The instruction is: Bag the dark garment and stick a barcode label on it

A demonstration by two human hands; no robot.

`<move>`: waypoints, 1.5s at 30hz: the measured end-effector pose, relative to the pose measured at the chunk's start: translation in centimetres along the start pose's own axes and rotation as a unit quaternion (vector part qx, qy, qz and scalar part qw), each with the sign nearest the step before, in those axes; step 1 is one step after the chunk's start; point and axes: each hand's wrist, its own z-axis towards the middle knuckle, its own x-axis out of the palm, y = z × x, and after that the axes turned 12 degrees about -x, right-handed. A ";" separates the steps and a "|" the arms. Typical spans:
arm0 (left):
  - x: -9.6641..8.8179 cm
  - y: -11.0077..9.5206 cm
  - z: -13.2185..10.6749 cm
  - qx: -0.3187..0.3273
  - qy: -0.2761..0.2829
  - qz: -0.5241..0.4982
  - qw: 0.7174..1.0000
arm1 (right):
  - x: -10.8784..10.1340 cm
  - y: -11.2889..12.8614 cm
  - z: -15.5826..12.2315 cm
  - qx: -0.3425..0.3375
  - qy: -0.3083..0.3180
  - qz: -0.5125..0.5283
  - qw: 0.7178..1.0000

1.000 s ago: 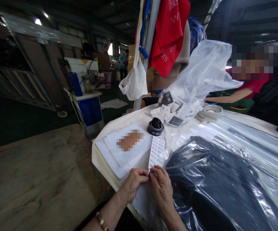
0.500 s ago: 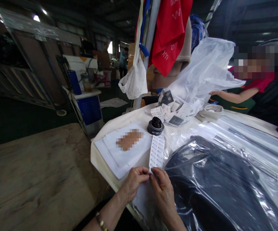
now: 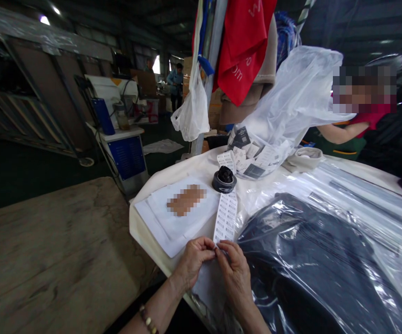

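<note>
A strip of barcode labels (image 3: 226, 217) lies on the white-covered table (image 3: 166, 178), running from under a roll of black tape (image 3: 224, 181) down to my fingertips. Both hands meet at its near end. My left hand (image 3: 194, 260) pinches that end between thumb and forefinger. Close against it, my right hand (image 3: 234, 266) pinches the same end; the fingers hide just what part is gripped. To the right lies a dark garment in clear plastic (image 3: 305, 250), its edge close to my right hand. White paper sheets (image 3: 159, 218) lie to the left.
A clear plastic bag of tags (image 3: 256, 157) stands at the back of the table, beside a beige cloth bundle (image 3: 305, 158). Red fabric (image 3: 244, 51) hangs from a metal post. Across the table is a co-worker's arm (image 3: 343, 133). A wooden board (image 3: 58, 250) lies left.
My hands stay together at the strip's end, with only slight finger movement. The co-worker's arm has shifted at the plastic bag. The view has moved slightly.
</note>
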 end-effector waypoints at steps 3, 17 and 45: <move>0.1 0.1 0.0 -0.005 -0.003 0.001 1.000 | -0.1 0.2 0.2 0.026 0.002 0.025 0.999; 0.0 0.6 -0.3 -0.002 -0.021 0.022 1.000 | -0.4 1.3 0.1 0.034 0.018 -0.019 0.999; 0.5 -1.2 -0.8 -0.077 0.005 0.039 0.996 | -0.5 0.6 -0.6 0.033 -0.035 0.064 0.997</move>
